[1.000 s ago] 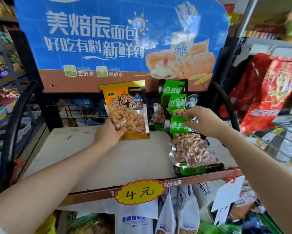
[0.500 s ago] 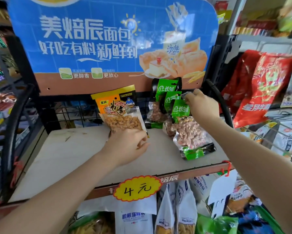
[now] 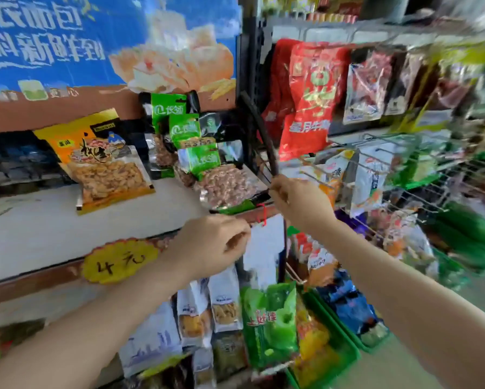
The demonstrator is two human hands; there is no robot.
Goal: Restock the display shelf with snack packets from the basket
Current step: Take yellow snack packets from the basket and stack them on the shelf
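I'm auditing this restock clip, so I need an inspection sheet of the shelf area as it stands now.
Surface: white display shelf, mostly bare on its left side.
Job's things: orange peanut packet leaning against the back; green nut packets stacked to its right.
Clutter: yellow price tag on the shelf's front edge.
Grippers: left hand and right hand both off the packets, in front of the shelf's right corner, fingers curled; grip unclear.
Cables: nothing seen.
Surroundings: blue bread poster behind; red bags hanging right; green basket of packets below.
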